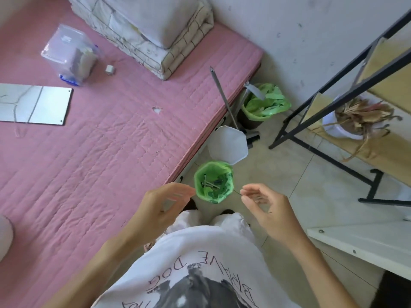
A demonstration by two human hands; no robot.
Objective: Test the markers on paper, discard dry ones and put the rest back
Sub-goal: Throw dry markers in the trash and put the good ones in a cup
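A small bin lined with a green bag [229, 174] stands on the floor beside the pink bed. Several dark markers [211, 185] lie at its bottom. My left hand [165, 204] hovers just left of the bin with loosely curled fingers and nothing in it. My right hand [263, 204] hovers just right of the bin, also loosely curled and holding nothing. Both hands are slightly blurred.
A pink quilted bed [100, 141] fills the left, carrying a clear plastic box [71, 54], a metal sheet [33, 105] and folded bedding [155, 30]. A white lid [229, 144], a second green-lined bin [264, 105], a black-framed shelf [333, 103] and a white table edge [364, 243] surround the floor.
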